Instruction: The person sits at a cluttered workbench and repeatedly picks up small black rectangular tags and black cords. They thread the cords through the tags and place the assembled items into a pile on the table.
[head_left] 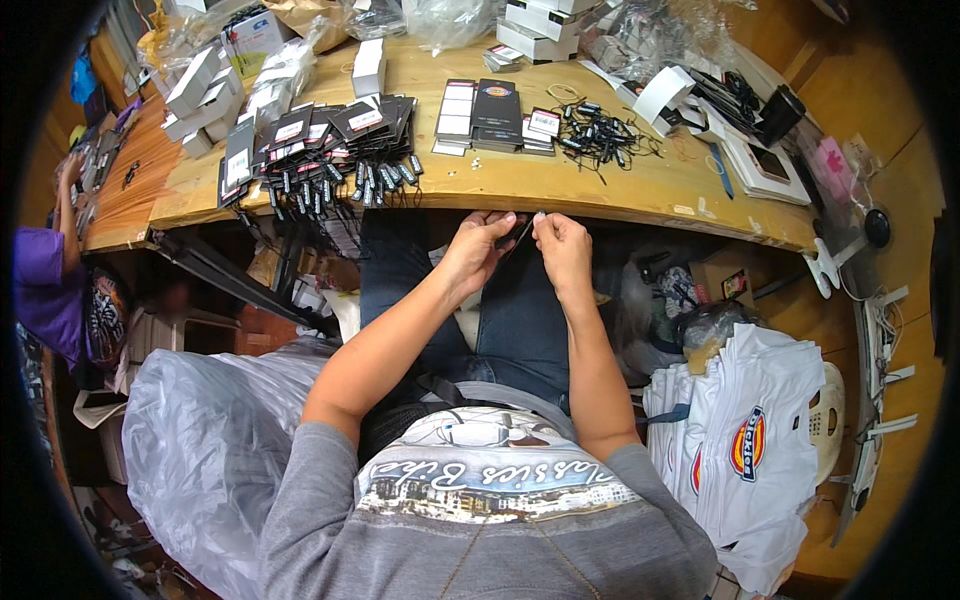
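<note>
Just below the table's front edge, my left hand (478,246) and my right hand (563,248) are close together, fingertips pinched. A thin dark piece (521,230), too small to name, extends from my left fingers toward the right. What the right fingertips pinch, if anything, cannot be made out. On the table ahead stand neat stacks of black hang tags (496,110) and white-labelled tags (455,112). Right of them lies a tangle of black tag strings (606,136). A heap of black hang tags (335,135) on the left has its strings hanging over the edge.
White boxes (205,95) and plastic bags sit along the back of the wooden table (420,190). A phone (770,163) lies at the right. Folded white T-shirts (750,430) are stacked at my right, a large plastic bag (205,450) at my left. A person in purple (45,285) is far left.
</note>
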